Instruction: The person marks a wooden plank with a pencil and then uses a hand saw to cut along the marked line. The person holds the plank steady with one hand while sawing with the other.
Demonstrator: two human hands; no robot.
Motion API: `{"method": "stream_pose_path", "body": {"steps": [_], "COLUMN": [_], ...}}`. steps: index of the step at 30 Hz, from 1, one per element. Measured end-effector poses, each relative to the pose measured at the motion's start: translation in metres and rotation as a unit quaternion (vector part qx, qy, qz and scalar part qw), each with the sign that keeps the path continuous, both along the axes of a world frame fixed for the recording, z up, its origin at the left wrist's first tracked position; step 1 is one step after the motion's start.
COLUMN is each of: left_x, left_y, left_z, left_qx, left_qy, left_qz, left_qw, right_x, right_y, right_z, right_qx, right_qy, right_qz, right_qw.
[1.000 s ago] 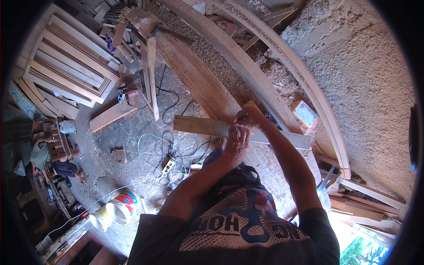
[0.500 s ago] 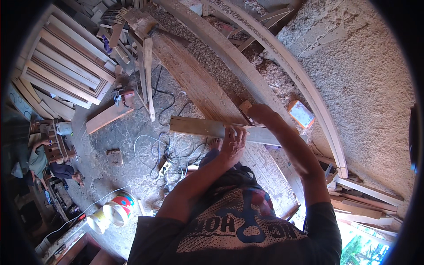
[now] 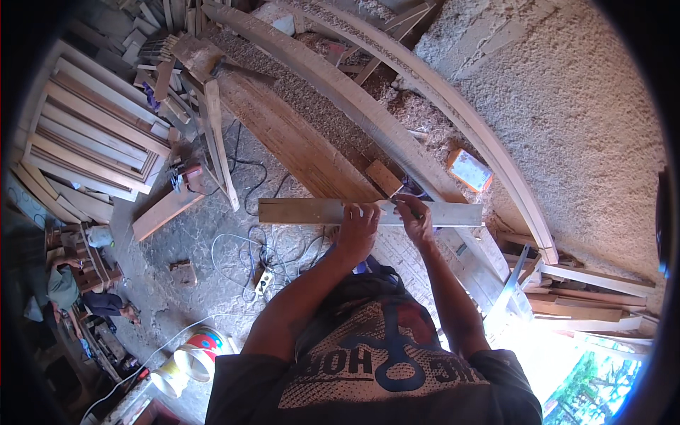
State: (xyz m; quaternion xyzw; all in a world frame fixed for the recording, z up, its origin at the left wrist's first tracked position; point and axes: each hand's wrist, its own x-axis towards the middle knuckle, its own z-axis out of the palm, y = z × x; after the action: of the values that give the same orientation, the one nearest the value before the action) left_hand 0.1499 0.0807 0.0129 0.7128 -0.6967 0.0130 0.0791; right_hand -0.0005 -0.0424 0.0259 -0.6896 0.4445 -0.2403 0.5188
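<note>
A grey-brown board (image 3: 297, 211) lies crosswise in front of me over a long wooden plank (image 3: 283, 134). My left hand (image 3: 357, 228) grips the board near its middle, fingers bent over its edge. My right hand (image 3: 416, 222) is closed on a thin green pencil-like marker (image 3: 399, 207) at the board, just right of my left hand. A small wooden block (image 3: 383, 178) lies on the plank just beyond the board. My forearms rise from the lower edge, either side of my printed dark shirt.
Curved timbers (image 3: 482, 127) sweep along the right, beside an orange-and-white box (image 3: 469, 169). Framed slats (image 3: 95, 124) lean at upper left. Tangled cables (image 3: 237, 251), buckets (image 3: 195, 358) and a power tool (image 3: 183, 180) are on the floor. Another person (image 3: 64, 287) sits at far left.
The board has turned from slanting to nearly level in view. My right hand, higher and behind it half a second ago, has come down onto it. The whole view has shifted slightly.
</note>
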Motion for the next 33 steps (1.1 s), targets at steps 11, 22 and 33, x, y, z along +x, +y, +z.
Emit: {"method": "stream_pose_path", "body": {"steps": [11,22,33], "left_x": [0.003,0.001,0.001], "left_y": [-0.001,-0.002,0.0], "left_z": [0.005,-0.002,0.001], "left_qx": [-0.019,-0.022,-0.017], "left_qy": [-0.001,0.002,-0.004], "left_qz": [-0.033,-0.024,-0.031], "left_qw": [0.999,0.999,0.999], "right_x": [0.001,-0.002,0.002], "right_y": [0.027,0.025,0.04], "right_z": [-0.02,-0.022,-0.022], "right_qx": [-0.146,-0.16,-0.068], "right_qy": [0.016,0.039,-0.016], "right_qz": [-0.034,-0.006,-0.087], "right_qw": [0.989,0.986,0.994]}}
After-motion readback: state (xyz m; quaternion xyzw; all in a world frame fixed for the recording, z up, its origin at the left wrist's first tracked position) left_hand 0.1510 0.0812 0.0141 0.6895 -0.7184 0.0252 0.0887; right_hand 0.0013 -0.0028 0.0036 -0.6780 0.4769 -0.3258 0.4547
